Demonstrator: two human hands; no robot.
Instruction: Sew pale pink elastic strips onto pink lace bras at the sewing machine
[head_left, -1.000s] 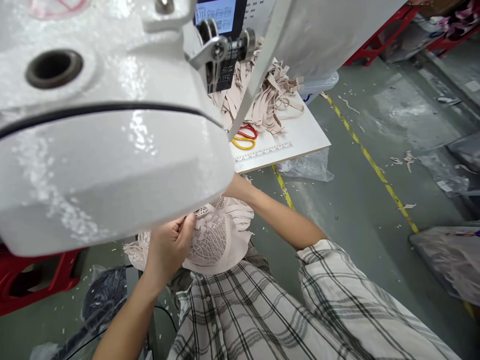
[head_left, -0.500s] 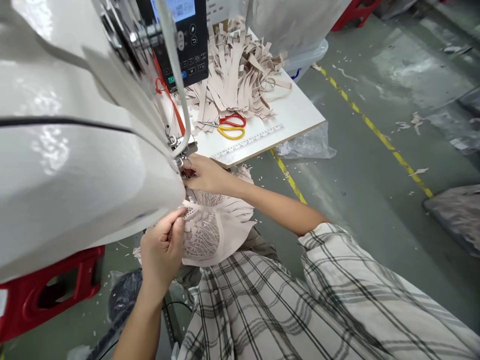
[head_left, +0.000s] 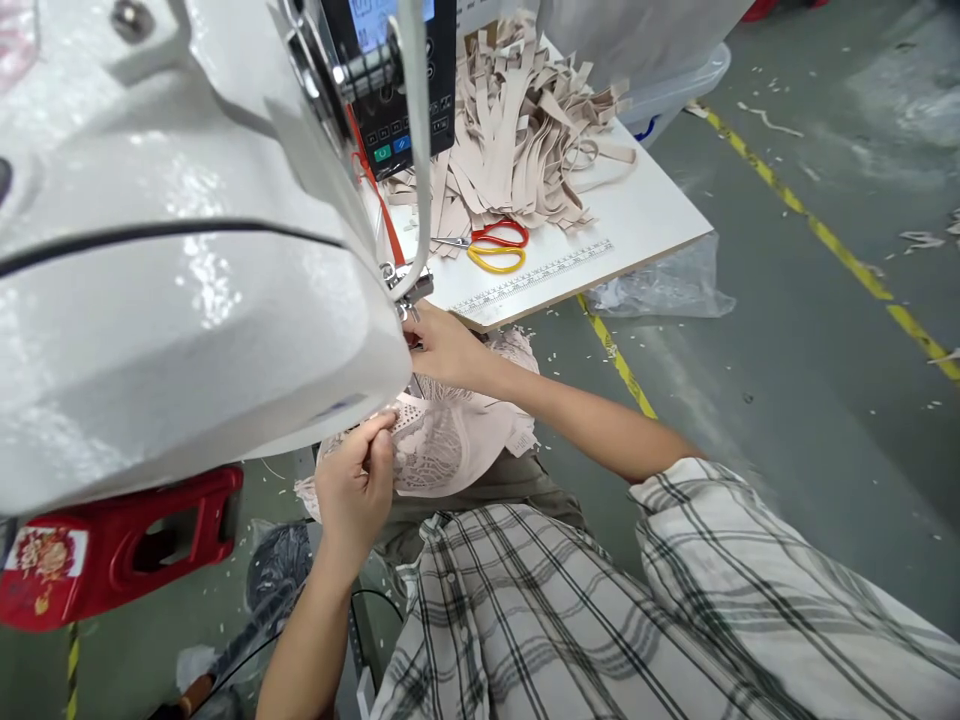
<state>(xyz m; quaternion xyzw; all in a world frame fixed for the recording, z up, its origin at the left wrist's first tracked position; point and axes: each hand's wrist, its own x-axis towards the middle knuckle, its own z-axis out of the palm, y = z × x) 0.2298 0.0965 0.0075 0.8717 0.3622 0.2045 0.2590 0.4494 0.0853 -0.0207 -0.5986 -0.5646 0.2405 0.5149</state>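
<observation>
A pale pink lace bra [head_left: 431,455] hangs below the head of a white sewing machine [head_left: 247,330], its lower cup over my lap. My left hand [head_left: 356,485] pinches the bra's upper edge between thumb and curled fingers, just below the machine head. Close under the presser foot area [head_left: 411,300], my right hand [head_left: 450,347] is bent inward with fingers curled at the bra's far part. Its fingertips are partly hidden behind the machine head, as is the stitching point.
Beige fabric strips [head_left: 517,140] lie heaped on the white table [head_left: 652,215], beside scissors [head_left: 499,247] with red and yellow handles and a ruler strip [head_left: 536,275]. A control panel [head_left: 412,130] stands behind the machine. A red stool [head_left: 142,540] is at lower left.
The head view has shifted, so the whole scene sits further right. My left hand is slightly lower relative to the machine head. Both hands stay at the bra, whose lower edge has shifted a little.
</observation>
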